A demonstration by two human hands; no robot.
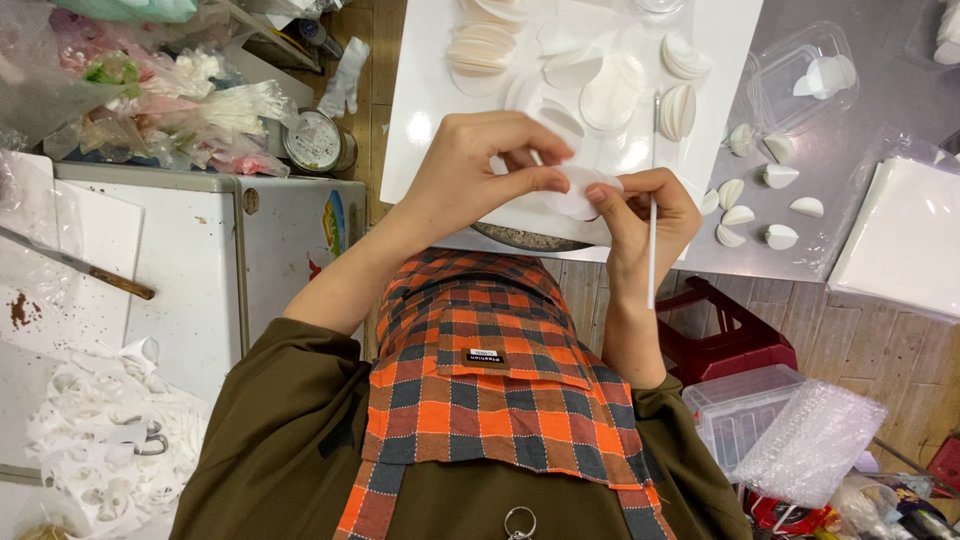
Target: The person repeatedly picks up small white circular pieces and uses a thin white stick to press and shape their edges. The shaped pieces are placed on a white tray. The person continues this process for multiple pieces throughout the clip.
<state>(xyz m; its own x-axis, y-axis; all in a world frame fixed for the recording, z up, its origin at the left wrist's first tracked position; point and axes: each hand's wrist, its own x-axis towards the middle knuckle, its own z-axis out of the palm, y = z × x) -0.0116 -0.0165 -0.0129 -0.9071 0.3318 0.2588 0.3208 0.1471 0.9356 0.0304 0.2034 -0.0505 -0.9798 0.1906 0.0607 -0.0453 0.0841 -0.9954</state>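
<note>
A: What's on the left?

B: A white cabinet (215, 265) with a tin (318, 143) on top and bags (170, 100) of craft bits behind it. Paper scraps (105, 440) lie lower down.

A: And the hands?

B: Together over the near edge of a white board (425, 90). The left hand (480, 170) pinches a disc (578, 192) between thumb and fingers; the right hand (645, 215) grips its other edge and also holds a thin white stick (653, 220) upright.

A: How does the disc look?

B: Small, round, white, thin like paper, slightly bent between the fingertips, partly hidden by them.

A: Further right?

B: Folded discs (680, 110) on the board, more of them (765, 205) on a grey sheet, a red stool (730, 335) and bubble wrap (810, 440) below.
</note>
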